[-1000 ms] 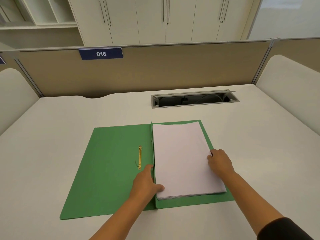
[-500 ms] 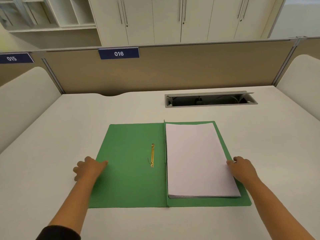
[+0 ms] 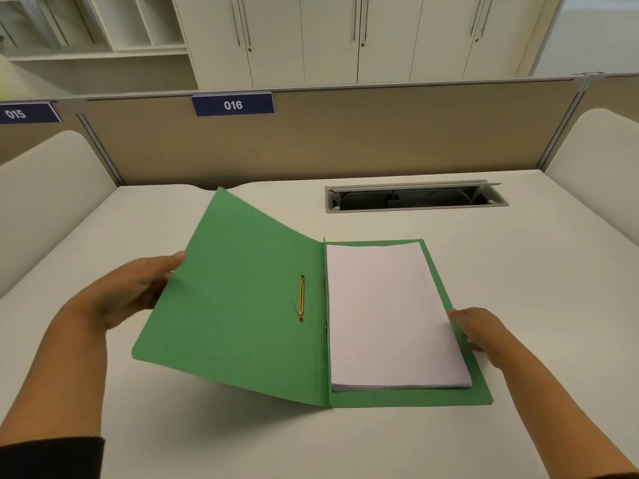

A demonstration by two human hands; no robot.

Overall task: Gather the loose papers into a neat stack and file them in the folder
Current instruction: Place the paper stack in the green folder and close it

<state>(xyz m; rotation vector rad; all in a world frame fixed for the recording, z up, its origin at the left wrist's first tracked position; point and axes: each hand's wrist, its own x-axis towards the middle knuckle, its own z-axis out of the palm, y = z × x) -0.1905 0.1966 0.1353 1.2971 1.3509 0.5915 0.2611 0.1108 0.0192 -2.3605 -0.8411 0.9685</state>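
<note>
A green folder (image 3: 242, 305) lies open on the pale surface (image 3: 518, 271). Its right half rests flat, and its left flap is tilted up off the surface, raised at the outer edge. The stack of white papers (image 3: 387, 312) sits squared on the right half, its left edge just beside the spine and a strip of green showing along its right and near sides. A brass-coloured fastener (image 3: 302, 298) runs along the inside of the raised flap near the fold.

The left hand (image 3: 135, 292) holds the flap's outer edge, thumb on the near face and the other fingers hidden behind the card, so it pinches the flap. The right hand (image 3: 480, 326) rests at the right edge of the papers, fingers curled together, touching the stack and the folder's rim; it grips nothing that shows.

Behind the folder a cable slot (image 3: 415, 197) is set into the surface with its lid up. A beige partition (image 3: 380, 133) carries two dark blue tags with white figures: "016" (image 3: 233, 104) and, at the far left, "015" (image 3: 20, 113). Pale cupboards (image 3: 345, 36) stand beyond.
</note>
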